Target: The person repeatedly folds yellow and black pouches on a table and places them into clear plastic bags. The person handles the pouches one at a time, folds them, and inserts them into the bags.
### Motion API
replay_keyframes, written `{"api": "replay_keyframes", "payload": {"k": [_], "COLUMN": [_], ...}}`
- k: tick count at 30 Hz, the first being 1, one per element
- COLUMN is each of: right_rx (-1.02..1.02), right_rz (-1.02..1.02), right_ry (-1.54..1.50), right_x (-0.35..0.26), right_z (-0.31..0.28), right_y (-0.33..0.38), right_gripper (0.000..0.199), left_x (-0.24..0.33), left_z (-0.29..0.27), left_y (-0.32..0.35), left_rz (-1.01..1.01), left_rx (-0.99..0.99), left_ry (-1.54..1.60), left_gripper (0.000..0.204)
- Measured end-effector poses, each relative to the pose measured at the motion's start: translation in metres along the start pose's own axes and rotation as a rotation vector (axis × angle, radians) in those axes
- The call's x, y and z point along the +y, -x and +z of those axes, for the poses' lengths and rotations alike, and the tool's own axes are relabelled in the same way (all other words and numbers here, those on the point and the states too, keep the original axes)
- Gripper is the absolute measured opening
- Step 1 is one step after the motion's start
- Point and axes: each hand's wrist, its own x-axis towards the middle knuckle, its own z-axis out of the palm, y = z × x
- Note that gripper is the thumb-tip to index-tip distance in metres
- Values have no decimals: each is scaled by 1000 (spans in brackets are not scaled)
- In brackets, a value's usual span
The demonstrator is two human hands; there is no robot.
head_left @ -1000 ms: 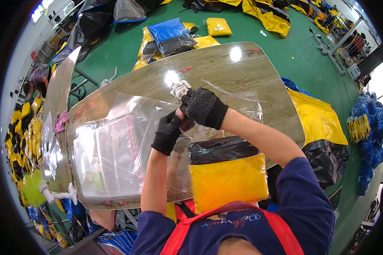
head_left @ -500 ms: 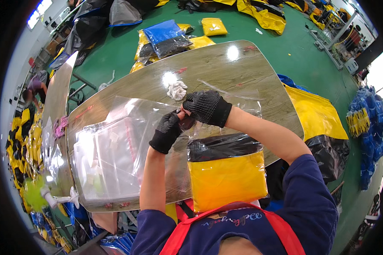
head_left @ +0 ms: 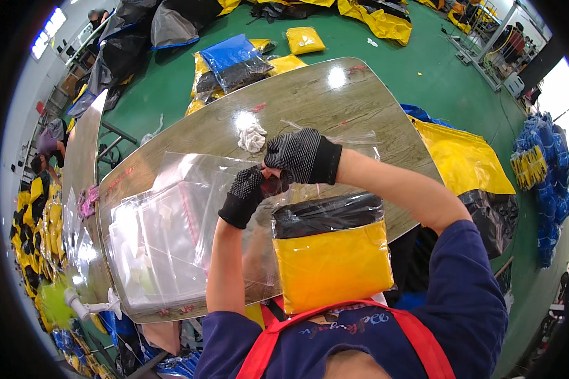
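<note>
A pile of clear bags (head_left: 155,246) lies flat near the left edge of the tabletop (head_left: 360,101). Next to it is the left hand (head_left: 243,197), in a black dotted glove. It pinches the top edge of one clear bag (head_left: 344,208) that stands against the person's chest at the near edge of the tabletop. Inside this bag sits a folded coat (head_left: 332,265), yellow below and black on top.

The right hand (head_left: 300,155), in the same kind of glove, is closed on the same top edge, touching the left hand. A small white rag (head_left: 253,136) lies just behind both hands, near the middle of the tabletop.

To do this step well, I think both hands should keep the bag mouth tight and even, so the flap folds straight. The coat should sit low in the bag, so it does not push the mouth open. It may help to press the air out first.

Set against the picture from half a second ago, little differs. Both hands pinch at the same spot. The coat sits at the same height, and the rag and the pile have not moved.
</note>
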Motion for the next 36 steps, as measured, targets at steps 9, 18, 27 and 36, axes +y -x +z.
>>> {"api": "replay_keyframes", "payload": {"k": [9, 18, 27, 36], "right_rx": [74, -87, 376, -219], "right_rz": [261, 1234, 918, 700], "right_ry": [36, -611, -1875, -377], "right_x": [48, 162, 53, -25], "right_z": [31, -43, 9, -52], "right_y": [3, 161, 177, 251], "right_gripper": [17, 31, 40, 35], "left_x": [12, 4, 20, 17], "left_z": [9, -37, -18, -17], "left_y": [10, -6, 21, 89], "left_rz": [9, -61, -180, 382], "left_rx": [22, 231, 13, -23], "left_ry": [-76, -283, 342, -1276], "left_gripper": [41, 43, 52, 32]}}
